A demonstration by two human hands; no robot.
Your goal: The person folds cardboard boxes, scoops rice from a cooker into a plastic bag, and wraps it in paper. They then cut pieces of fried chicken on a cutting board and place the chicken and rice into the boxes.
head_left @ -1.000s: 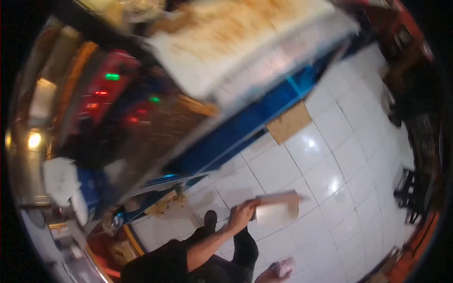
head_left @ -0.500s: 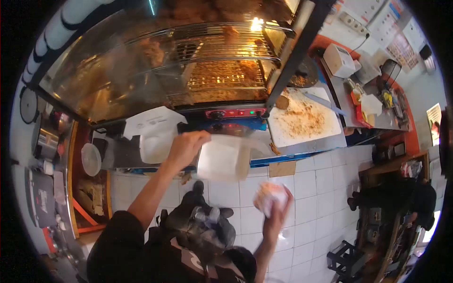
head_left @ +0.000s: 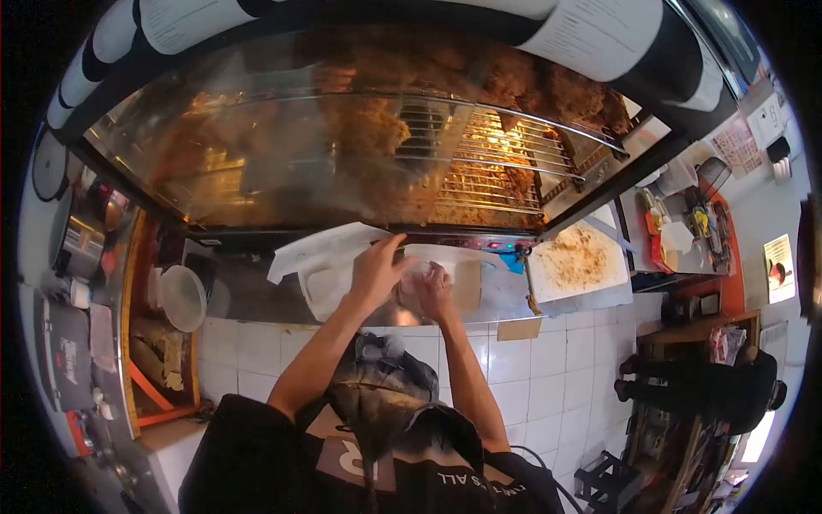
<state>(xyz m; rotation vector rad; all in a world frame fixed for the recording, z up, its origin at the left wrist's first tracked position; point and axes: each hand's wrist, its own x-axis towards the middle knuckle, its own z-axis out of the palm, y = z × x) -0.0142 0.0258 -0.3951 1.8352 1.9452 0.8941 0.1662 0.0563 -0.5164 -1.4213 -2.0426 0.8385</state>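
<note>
Two open white takeaway boxes stand on the metal counter: a left box (head_left: 324, 293) with its lid raised, and a right box (head_left: 467, 287). My left hand (head_left: 373, 276) is over the gap between them, at the right box's left edge, its fingers apart. At the left side of the right box, my right hand (head_left: 437, 295) has its fingers round a pale wrapped bundle (head_left: 413, 288). The bundle is partly hidden by both hands, and its contents cannot be made out.
Behind the boxes rises a lit glass warming cabinet (head_left: 342, 163) with fried pieces on racks. To the right lies a white board (head_left: 578, 265) covered in crumbs. A round plastic tub (head_left: 183, 298) is at left. Another person (head_left: 711, 390) in dark clothes is at far right.
The right box has come down onto the counter from my left hand. My right hand has carried the wrapped bundle from low on the right up to that box. The view has shifted.
</note>
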